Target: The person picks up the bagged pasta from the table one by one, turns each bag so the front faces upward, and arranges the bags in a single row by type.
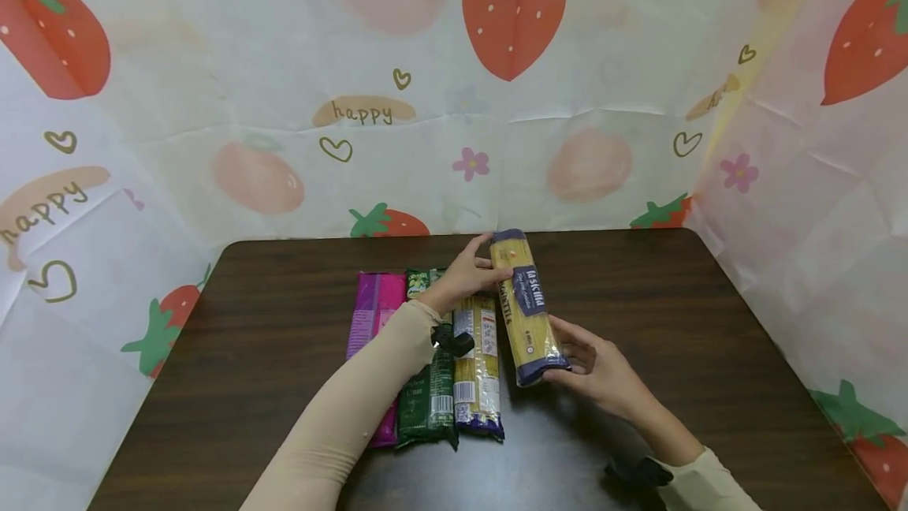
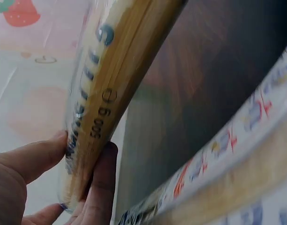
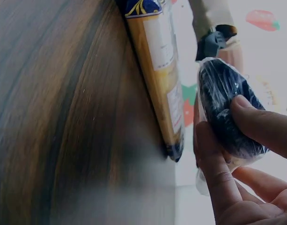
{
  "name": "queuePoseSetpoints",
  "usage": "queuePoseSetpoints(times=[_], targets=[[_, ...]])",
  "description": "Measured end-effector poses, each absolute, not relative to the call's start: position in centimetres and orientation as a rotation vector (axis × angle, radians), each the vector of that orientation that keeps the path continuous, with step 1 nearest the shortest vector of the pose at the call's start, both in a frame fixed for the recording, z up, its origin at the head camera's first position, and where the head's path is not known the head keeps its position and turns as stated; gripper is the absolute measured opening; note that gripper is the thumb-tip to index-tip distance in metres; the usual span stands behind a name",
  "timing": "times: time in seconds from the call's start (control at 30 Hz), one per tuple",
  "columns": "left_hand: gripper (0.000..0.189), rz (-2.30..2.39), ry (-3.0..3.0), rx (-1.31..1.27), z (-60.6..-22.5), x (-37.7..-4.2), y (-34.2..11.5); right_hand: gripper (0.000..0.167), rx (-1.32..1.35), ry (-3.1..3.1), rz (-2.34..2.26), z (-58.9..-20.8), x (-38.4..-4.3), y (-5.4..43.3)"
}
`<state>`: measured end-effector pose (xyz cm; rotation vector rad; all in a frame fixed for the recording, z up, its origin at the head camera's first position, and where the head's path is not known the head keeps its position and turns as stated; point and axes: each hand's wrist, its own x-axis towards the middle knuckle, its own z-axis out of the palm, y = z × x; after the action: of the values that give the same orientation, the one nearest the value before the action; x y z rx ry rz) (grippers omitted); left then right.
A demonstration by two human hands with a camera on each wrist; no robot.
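Note:
Both hands hold a pack of spaghetti [image 1: 523, 310], clear with dark blue ends and a blue label, lifted above the table and slightly tilted. My left hand [image 1: 464, 278] grips its far end, thumb on one face and fingers behind, as the left wrist view shows along the pack's side [image 2: 103, 98]. At the near end my right hand [image 1: 603, 369] pinches the dark blue wrapper end [image 3: 230, 110] between thumb and fingers. Just left of it on the table lies another spaghetti pack [image 1: 477, 369] with a barcode, partly covered by my left wrist.
A green pack [image 1: 429, 408] and a magenta pack [image 1: 383, 298] lie side by side, left of the barcoded pack. My left forearm crosses over them. The dark wooden table [image 1: 674, 298] meets a strawberry-print backdrop [image 1: 440, 172] at its back and sides.

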<state>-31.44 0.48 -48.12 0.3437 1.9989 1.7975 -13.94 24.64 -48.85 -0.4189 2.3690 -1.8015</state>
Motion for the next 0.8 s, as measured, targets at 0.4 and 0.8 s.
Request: queuePoseSetpoints(times=[0.4,0.8], targets=[[0.094,1.584,2.064,0.394,-47.8,-31.8,3.1,0.079,-0.413,2.442,-1.683,-49.0,-14.7,26.6],[0.091,1.512,2.024,0.378,-48.5,-32.0,4.2,0.073,-0.371,2.556,-1.566,-49.7,-15.8,27.3]])
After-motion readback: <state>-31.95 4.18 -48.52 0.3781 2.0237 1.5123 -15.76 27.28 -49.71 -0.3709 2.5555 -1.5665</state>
